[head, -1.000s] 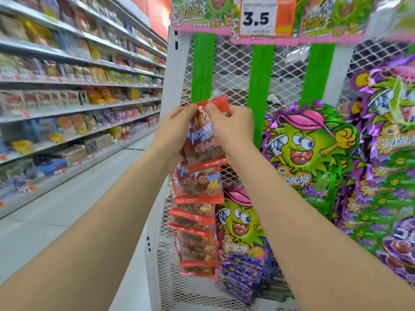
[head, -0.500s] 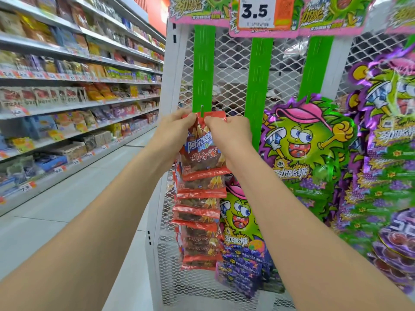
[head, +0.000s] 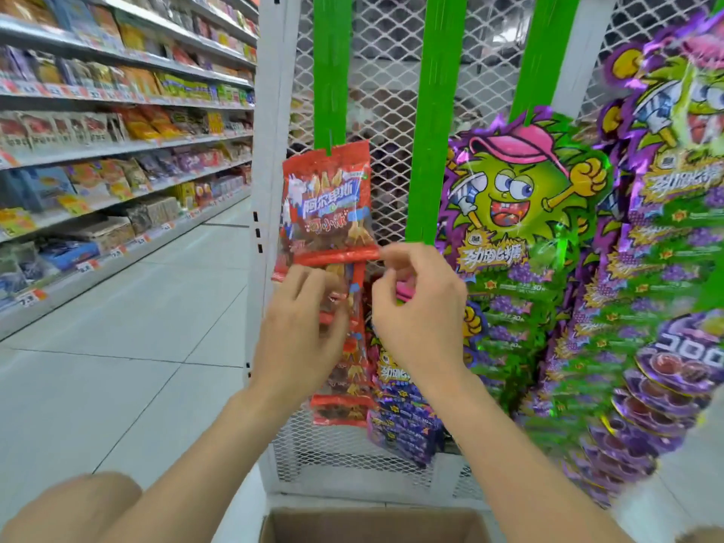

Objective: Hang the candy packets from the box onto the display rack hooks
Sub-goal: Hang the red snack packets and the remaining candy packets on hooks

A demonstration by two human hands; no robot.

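A strip of red candy packets (head: 327, 205) hangs from a hook on the leftmost green strip (head: 328, 68) of the white mesh display rack (head: 384, 72), its top packet flat against the mesh and the rest of the chain trailing down behind the person's hands. The left hand (head: 301, 327) sits just below that top packet, fingers loosely curled over the lower packets; I cannot tell whether its grip actually closes on them. The right hand (head: 419, 311) is beside it, thumb and forefinger pinching the red seam at the bottom edge of the top packet, on its right end. To the right, green and purple candy packs (head: 521, 213) already fill the neighbouring hooks. An open cardboard box (head: 372, 523) stands on the floor right under the forearms, close to the rack's base. Stocked store shelves (head: 117, 111) run along the aisle on the left.
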